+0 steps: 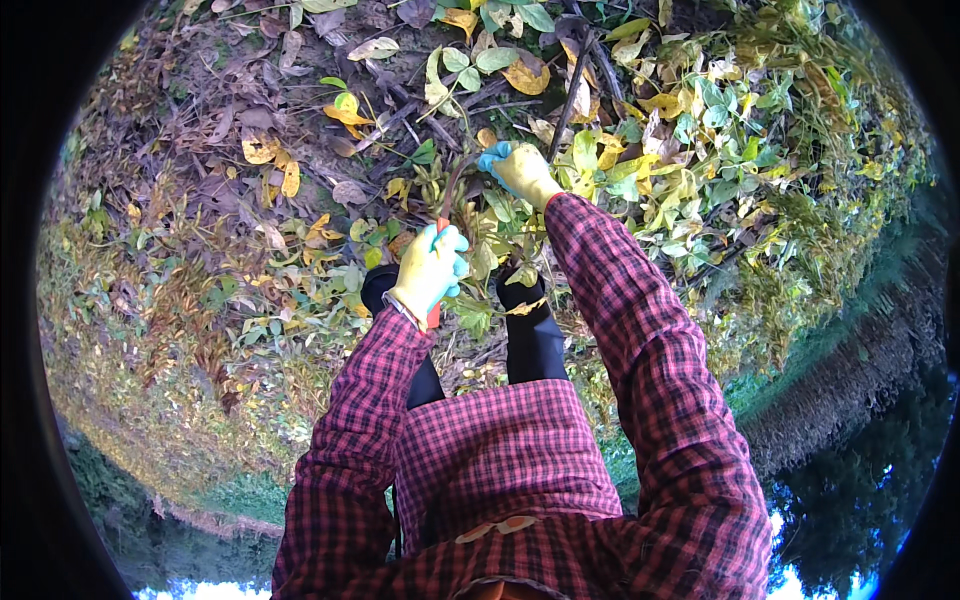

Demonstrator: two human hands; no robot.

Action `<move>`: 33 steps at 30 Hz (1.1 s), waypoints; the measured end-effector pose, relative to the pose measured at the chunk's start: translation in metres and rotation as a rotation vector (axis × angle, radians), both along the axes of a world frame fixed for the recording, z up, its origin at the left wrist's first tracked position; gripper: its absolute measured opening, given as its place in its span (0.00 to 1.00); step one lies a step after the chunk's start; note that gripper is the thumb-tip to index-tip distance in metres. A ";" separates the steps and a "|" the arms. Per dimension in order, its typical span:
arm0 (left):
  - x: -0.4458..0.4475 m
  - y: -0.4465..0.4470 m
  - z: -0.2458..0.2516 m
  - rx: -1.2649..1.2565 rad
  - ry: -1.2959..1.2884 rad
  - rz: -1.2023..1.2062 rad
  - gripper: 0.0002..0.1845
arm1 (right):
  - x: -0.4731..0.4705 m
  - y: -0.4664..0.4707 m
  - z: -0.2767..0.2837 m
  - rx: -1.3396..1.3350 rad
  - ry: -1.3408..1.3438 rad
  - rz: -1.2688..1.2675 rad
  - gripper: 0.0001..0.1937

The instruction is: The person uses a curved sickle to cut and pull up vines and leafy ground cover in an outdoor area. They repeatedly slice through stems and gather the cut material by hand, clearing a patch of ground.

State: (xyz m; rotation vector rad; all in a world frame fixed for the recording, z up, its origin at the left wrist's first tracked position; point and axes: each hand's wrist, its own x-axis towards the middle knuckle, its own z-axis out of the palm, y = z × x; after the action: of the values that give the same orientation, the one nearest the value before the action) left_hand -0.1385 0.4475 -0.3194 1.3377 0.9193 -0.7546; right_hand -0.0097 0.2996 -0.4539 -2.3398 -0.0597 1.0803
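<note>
My left hand point(429, 268), in a pale yellow glove with teal fingers, grips the red handle point(434, 315) of a sickle. Its curved, brownish blade point(453, 184) points away from me and bends toward my right hand point(523, 172). That hand wears a matching glove and is closed at the top of a leafy, pod-bearing plant point(469, 217), seemingly on a thin stem; the fingers hide the grip. Green-brown pods point(429, 187) hang beside the blade. Whether the blade touches the stem I cannot tell.
My dark-clad legs point(534, 341) stand just behind the plant. Dry leaves and fallen stalks point(390, 124) cover the soil ahead. Denser green and yellow plants point(705, 180) grow to the right, browner ones point(187, 322) to the left. A checked apron point(502, 442) hangs before me.
</note>
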 end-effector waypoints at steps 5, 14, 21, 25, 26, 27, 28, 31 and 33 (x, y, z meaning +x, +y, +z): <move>0.009 -0.003 0.016 -0.084 -0.120 0.203 0.19 | 0.022 0.017 0.031 0.016 -0.179 0.008 0.17; 0.005 0.013 0.015 0.015 -0.062 0.125 0.17 | 0.054 0.010 0.036 -0.209 -0.266 0.330 0.21; -0.036 0.009 0.007 0.070 0.022 0.021 0.15 | -0.005 0.004 -0.008 -0.313 -0.038 0.618 0.20; -0.047 0.001 0.001 0.011 0.077 0.138 0.17 | -0.012 0.003 -0.027 -0.344 0.004 0.659 0.17; -0.048 -0.001 0.000 0.011 0.091 0.162 0.18 | -0.011 0.001 -0.031 -0.302 -0.001 0.613 0.17; -0.049 -0.004 -0.001 0.025 0.086 0.164 0.19 | -0.009 0.000 -0.036 -0.255 -0.012 0.569 0.16; -0.050 -0.006 -0.002 -0.004 0.086 0.208 0.19 | -0.008 -0.001 -0.041 -0.234 0.014 0.534 0.15; -0.053 -0.010 -0.005 -0.047 0.092 0.294 0.20 | -0.004 -0.001 -0.049 -0.138 0.103 0.270 0.15; -0.055 -0.013 -0.007 -0.034 0.061 0.316 0.19 | -0.005 0.001 -0.048 -0.120 0.187 0.129 0.17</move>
State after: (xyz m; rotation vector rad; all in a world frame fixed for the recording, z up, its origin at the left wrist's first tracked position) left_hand -0.1934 0.4349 -0.3263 1.1098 1.1299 -0.5656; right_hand -0.0146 0.3008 -0.5022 -2.3548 -0.0789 1.3968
